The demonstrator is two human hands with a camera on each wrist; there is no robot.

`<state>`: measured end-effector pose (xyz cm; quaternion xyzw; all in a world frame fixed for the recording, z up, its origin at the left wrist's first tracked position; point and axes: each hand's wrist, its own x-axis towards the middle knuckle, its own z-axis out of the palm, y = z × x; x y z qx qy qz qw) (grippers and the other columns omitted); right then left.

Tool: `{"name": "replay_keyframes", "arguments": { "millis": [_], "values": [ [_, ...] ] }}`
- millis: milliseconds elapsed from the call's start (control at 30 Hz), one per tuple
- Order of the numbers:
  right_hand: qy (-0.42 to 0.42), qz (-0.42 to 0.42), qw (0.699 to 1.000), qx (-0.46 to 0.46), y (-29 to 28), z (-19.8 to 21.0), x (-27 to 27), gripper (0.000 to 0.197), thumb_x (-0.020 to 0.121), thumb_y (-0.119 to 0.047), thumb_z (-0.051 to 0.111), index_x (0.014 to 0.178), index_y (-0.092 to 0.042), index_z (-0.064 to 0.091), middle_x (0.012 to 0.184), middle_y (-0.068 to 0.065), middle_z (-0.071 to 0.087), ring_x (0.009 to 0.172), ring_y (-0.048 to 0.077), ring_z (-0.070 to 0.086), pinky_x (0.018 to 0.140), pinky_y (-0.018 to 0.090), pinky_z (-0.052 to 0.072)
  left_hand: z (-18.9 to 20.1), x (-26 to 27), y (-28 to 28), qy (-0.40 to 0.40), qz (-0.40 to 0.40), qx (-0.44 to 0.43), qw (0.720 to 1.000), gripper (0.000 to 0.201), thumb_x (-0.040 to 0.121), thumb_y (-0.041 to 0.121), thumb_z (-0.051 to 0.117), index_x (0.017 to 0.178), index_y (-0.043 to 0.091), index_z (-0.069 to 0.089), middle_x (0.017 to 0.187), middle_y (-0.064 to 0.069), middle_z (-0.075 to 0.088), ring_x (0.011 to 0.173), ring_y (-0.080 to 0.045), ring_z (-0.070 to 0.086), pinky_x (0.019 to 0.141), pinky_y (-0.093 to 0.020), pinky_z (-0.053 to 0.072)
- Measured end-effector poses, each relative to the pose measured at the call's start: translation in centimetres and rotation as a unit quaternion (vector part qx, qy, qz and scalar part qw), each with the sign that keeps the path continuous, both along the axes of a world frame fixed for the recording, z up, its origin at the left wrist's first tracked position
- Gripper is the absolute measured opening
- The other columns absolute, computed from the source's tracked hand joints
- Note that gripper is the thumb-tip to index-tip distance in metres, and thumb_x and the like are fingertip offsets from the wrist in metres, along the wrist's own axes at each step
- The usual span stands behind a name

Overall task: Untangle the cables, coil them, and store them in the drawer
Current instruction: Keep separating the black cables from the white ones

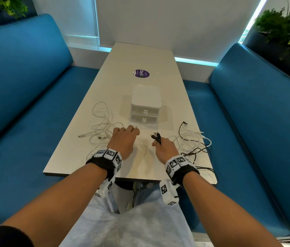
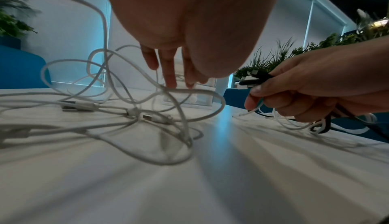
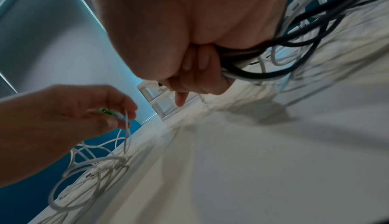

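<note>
Head view is showing the right hand (image 1: 164, 148) gripping a bundle of black and white cable ends (image 1: 156, 137), fingers curled round them, the plugs sticking up past the knuckles. Those cables are trailing off to a black-and-white tangle (image 1: 193, 142) at the table's (image 1: 90, 161) right edge. The left hand (image 1: 123, 139) is hovering over the near left, fingers bent downward, pinching a white cable (image 3: 126, 127) from the white tangle (image 1: 101, 125) lying there. The small white drawer unit (image 1: 146, 106) is sitting farther off, centre, both drawers closed.
</note>
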<state>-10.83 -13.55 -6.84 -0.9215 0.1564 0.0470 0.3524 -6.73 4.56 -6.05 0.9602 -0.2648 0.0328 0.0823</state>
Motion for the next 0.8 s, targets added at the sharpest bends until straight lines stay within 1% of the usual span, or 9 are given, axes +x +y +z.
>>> {"name": "replay_keyframes", "arguments": {
  "millis": [100,233,300,367,433,567,633,700,800],
  "values": [
    [-0.022,-0.014,0.999,0.02,-0.1,0.1,0.0,0.027,0.1,-0.027,0.046,0.102,-0.016,0.07,0.091,0.006,0.064,0.084,0.027,0.06,0.069,0.03,0.04,0.1,-0.2,-1.0,0.042,-0.052,-0.074,0.995,0.053,0.076,-0.015,0.047,0.114,0.022,0.05,0.114,0.005,0.049,0.086,-0.025,0.055,0.087,-0.034,0.037],
    [-0.063,-0.007,0.995,0.077,-0.3,0.5,-0.3,0.027,0.094,-0.034,0.054,0.103,-0.014,0.07,0.088,0.006,0.067,0.085,0.025,0.061,0.074,0.034,0.047,-0.3,-0.4,-2.2,0.086,-0.057,-0.177,0.979,0.028,0.085,-0.007,0.046,0.087,0.02,0.041,0.088,0.0,0.051,0.075,-0.028,0.053,0.069,-0.043,0.046],
    [-0.07,0.003,0.99,0.124,-0.4,0.2,-0.3,0.025,0.092,-0.033,0.058,0.108,-0.019,0.071,0.098,0.003,0.07,0.093,0.02,0.063,0.084,0.034,0.048,0.0,-0.7,-2.8,0.117,-0.047,-0.229,0.965,0.021,0.085,-0.004,0.045,0.084,0.017,0.04,0.082,-0.002,0.052,0.071,-0.024,0.049,0.065,-0.039,0.043],
    [-0.057,0.024,0.988,0.143,-0.5,0.0,-0.4,0.024,0.088,-0.034,0.061,0.106,-0.024,0.072,0.102,-0.004,0.071,0.097,0.014,0.065,0.089,0.034,0.049,0.2,-1.1,-3.4,0.148,-0.03,-0.26,0.954,0.016,0.085,-0.003,0.046,0.087,0.013,0.046,0.081,-0.002,0.055,0.071,-0.02,0.049,0.064,-0.034,0.042],
    [-0.055,0.044,0.989,0.132,-0.5,-0.2,-0.3,0.022,0.084,-0.037,0.06,0.099,-0.027,0.073,0.095,-0.006,0.073,0.091,0.013,0.066,0.088,0.036,0.052,0.3,-1.3,-3.9,0.164,-0.019,-0.268,0.949,0.011,0.087,0.001,0.049,0.09,0.012,0.049,0.082,-0.002,0.057,0.072,-0.019,0.052,0.062,-0.03,0.042],
    [-0.073,0.037,0.988,0.131,-0.5,-0.4,-0.5,0.023,0.085,-0.03,0.06,0.102,-0.026,0.074,0.096,-0.005,0.073,0.095,0.014,0.066,0.088,0.036,0.051,0.0,-1.4,-3.8,0.179,0.002,-0.3,0.937,0.014,0.09,0.012,0.056,0.089,0.016,0.042,0.076,-0.004,0.06,0.062,-0.017,0.052,0.053,-0.027,0.04],
    [-0.075,0.032,0.988,0.128,-0.3,-0.7,-0.6,0.022,0.086,-0.032,0.061,0.101,-0.024,0.074,0.093,-0.004,0.073,0.092,0.015,0.066,0.086,0.036,0.052,0.0,-1.3,-3.5,0.185,0.011,-0.3,0.936,0.019,0.09,0.012,0.056,0.088,0.02,0.039,0.076,-0.006,0.062,0.061,-0.02,0.055,0.054,-0.033,0.045],
    [-0.076,0.027,0.989,0.127,0.0,-0.8,-0.6,0.02,0.089,-0.033,0.061,0.099,-0.021,0.074,0.089,-0.001,0.073,0.087,0.017,0.066,0.081,0.035,0.05,-0.1,-1.1,-3.1,0.195,0.024,-0.308,0.931,0.024,0.089,0.009,0.058,0.086,0.023,0.038,0.08,-0.007,0.066,0.069,-0.024,0.063,0.063,-0.04,0.052],
    [-0.067,0.015,0.99,0.127,0.1,-0.4,-0.7,0.027,0.095,-0.035,0.056,0.091,-0.014,0.072,0.068,-0.001,0.062,0.066,0.016,0.057,0.066,0.032,0.043,-0.3,-1.0,-2.8,0.206,0.044,-0.331,0.92,0.033,0.085,0.0,0.061,0.082,0.024,0.038,0.079,-0.004,0.07,0.078,-0.021,0.068,0.07,-0.039,0.056]
  ]
}}
